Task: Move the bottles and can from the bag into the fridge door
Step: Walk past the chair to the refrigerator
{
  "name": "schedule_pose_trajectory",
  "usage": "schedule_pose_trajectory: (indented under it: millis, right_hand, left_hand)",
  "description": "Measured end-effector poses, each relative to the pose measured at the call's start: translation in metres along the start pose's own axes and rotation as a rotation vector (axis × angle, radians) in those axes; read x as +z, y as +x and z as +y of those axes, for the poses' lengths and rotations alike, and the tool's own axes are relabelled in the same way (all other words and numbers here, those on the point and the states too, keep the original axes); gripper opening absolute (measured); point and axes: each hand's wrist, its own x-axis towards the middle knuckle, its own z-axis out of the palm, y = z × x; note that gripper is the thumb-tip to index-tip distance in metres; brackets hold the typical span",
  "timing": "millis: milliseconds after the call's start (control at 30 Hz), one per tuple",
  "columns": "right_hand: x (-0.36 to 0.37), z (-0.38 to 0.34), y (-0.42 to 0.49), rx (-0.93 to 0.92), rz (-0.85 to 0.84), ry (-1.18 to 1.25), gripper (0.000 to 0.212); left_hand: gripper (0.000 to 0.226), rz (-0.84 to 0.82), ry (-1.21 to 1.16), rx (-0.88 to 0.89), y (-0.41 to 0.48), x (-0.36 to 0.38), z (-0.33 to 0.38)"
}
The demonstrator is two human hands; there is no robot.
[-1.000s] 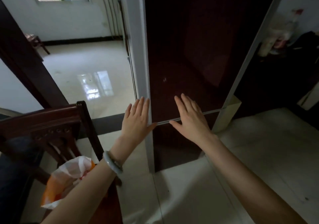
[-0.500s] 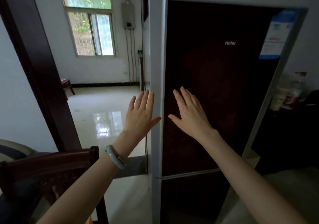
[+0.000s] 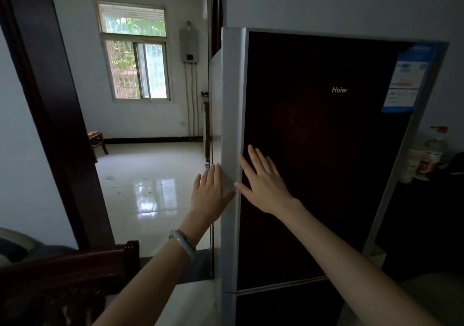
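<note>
A tall fridge with a dark glossy upper door (image 3: 326,162) and a silver left edge stands straight ahead, its door closed. My left hand (image 3: 209,192) is flat with fingers spread at the silver left edge of the door, thumb against it. My right hand (image 3: 263,182) lies flat and open on the dark door front, just right of that edge. Neither hand holds anything. The bag, the bottles and the can are out of view.
A dark wooden chair back (image 3: 75,263) is at lower left. A dark doorframe (image 3: 50,100) at left opens onto a tiled room with a window (image 3: 135,54). Several bottles and cups (image 3: 424,157) stand on a dark surface right of the fridge.
My view has lifted from the floor and chair to the upper fridge door, and the orange-and-white bag has dropped out of sight. Both hands rose along the door, and my left hand reached its silver edge.
</note>
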Motion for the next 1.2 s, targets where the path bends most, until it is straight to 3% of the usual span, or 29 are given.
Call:
schedule_pose_trajectory:
  millis: [167,400,733,1067,1200]
  right_hand:
    - [0.007,0.006,0.004,-0.006,-0.02,-0.03,0.072]
    - [0.004,0.008,0.003,-0.017,-0.04,-0.034,0.075]
    - [-0.01,-0.002,-0.042,-0.041,-0.098,0.01,0.078]
    - [-0.05,-0.017,-0.169,-0.174,0.069,-0.166,0.07]
    - [-0.07,-0.011,-0.22,-0.252,0.1,-0.278,0.064]
  left_hand:
    - [0.075,-0.012,-0.307,-0.009,0.003,0.013,0.003]
    - [0.047,-0.005,-0.528,-0.082,0.0,0.011,0.011]
    - [0.029,0.012,-0.603,-0.081,-0.026,-0.003,0.022]
    - [0.062,0.192,-0.372,0.326,-0.144,-0.037,0.09]
    - [0.069,0.132,-0.359,0.4,-0.176,-0.041,0.128]
